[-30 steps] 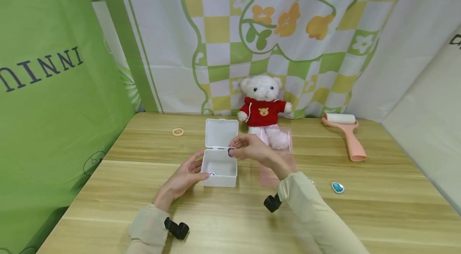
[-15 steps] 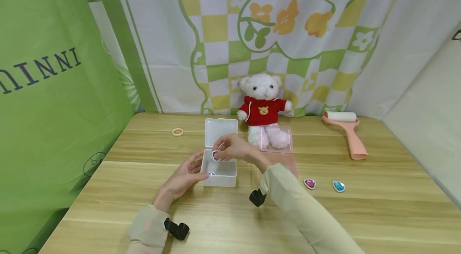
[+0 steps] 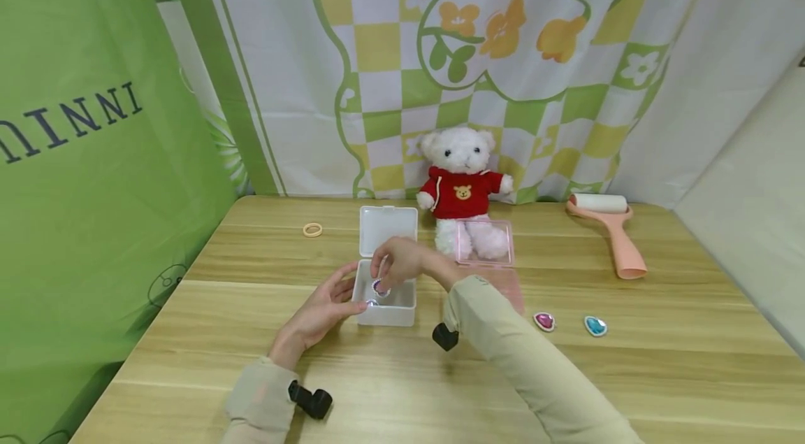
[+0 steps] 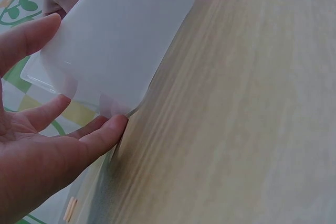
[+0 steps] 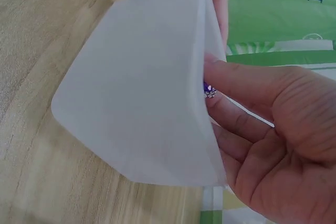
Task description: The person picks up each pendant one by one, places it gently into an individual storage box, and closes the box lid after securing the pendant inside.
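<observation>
A white plastic box [image 3: 386, 318] stands on the table with its hinged lid [image 3: 388, 231] tipped up behind it. My left hand [image 3: 323, 308] holds the box at its left side, thumb over the front rim and fingers along the wall. Reaching into the box, my right hand [image 3: 404, 262] pinches a purple gem with a beaded silver edge [image 3: 379, 287]. The box wall hides most of this gem [image 5: 209, 91] in the right wrist view. Another beaded gem [image 3: 372, 303] lies at the box's front left, partly behind the rim and thumb.
Right of the box is a pink transparent box [image 3: 503, 283] with a raised lid, before a white teddy bear [image 3: 462, 185] in red. A pink heart gem [image 3: 544, 321] and a blue gem [image 3: 595, 326] lie farther right. A lint roller [image 3: 616, 234] and a beige ring [image 3: 312, 229] lie farther back.
My right hand has moved left and down into the white box with the purple gem. The pink heart gem has come out from behind the right sleeve. My left hand has stayed on the box.
</observation>
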